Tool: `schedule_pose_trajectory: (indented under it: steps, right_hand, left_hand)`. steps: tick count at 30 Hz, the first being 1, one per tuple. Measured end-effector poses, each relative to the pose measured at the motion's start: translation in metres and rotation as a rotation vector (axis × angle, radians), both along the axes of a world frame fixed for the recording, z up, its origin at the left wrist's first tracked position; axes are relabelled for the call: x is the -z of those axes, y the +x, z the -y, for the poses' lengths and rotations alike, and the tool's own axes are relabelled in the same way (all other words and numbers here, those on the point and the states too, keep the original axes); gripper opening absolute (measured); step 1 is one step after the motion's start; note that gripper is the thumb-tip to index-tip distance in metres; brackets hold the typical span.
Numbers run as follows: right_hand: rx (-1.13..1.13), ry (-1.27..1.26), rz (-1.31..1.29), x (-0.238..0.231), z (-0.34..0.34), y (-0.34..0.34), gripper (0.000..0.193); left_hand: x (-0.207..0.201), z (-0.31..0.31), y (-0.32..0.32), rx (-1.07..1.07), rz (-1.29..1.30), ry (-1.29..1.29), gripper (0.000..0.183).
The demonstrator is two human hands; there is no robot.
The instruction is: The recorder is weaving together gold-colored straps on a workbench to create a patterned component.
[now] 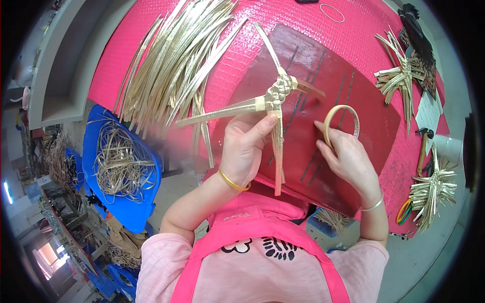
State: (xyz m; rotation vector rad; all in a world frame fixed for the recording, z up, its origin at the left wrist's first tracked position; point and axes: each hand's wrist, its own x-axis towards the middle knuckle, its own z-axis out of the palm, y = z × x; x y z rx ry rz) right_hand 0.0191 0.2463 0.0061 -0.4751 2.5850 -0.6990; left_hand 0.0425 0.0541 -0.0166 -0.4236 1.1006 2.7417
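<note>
My left hand (243, 149) pinches a woven piece of flat gold strips (279, 92) by one of its arms, thumb on top. Its middle is a braided knot, and loose strips run out from it in several directions, bound near the knot with pale tape. To its right, my right hand (349, 157) carries a roll of cream masking tape (327, 126), with fingers curled at the ring; part of the grip is hidden. Both hands are above a dark red board (364, 131) marked with black lines.
A large bundle of gold strips (172, 65) lies at the far left of the pink tabletop (247, 45). Similar woven pieces (404, 74) lie at the right, near a hammer (425, 146). A blue bin (136, 209) of tangled strips stands below left. A thin ring (332, 12) lies at the back.
</note>
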Motion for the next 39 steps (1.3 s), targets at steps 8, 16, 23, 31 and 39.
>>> schedule_pose_trajectory:
  steps: [8, 16, 23, 31, 39]
  right_hand:
    - [0.439, -0.777, -0.079, -0.016, -0.005, -0.018, 0.023]
    - [0.779, 0.059, -0.225, -0.034, -0.261, -0.162, 0.041]
    - [0.38, -0.541, -0.002, -0.021, -0.033, -0.069, 0.022]
    - [0.216, -1.121, 0.556, 0.014, 0.062, -0.056, 0.021]
    - [0.378, -1.022, 0.424, 0.016, 0.06, -0.036, 0.013]
  left_hand:
    - [-0.004, -0.056, -0.019, 0.258, -0.317, -0.287, 0.019]
    - [0.021, 0.051, -0.098, -0.183, -0.562, -2.038, 0.018]
    - [0.042, 0.1, -0.111, -0.165, -0.507, -2.251, 0.006]
    - [-0.026, 0.03, -0.038, 0.169, -0.301, -0.787, 0.006]
    - [0.026, 0.14, -0.154, -0.387, -0.365, -2.082, 0.019]
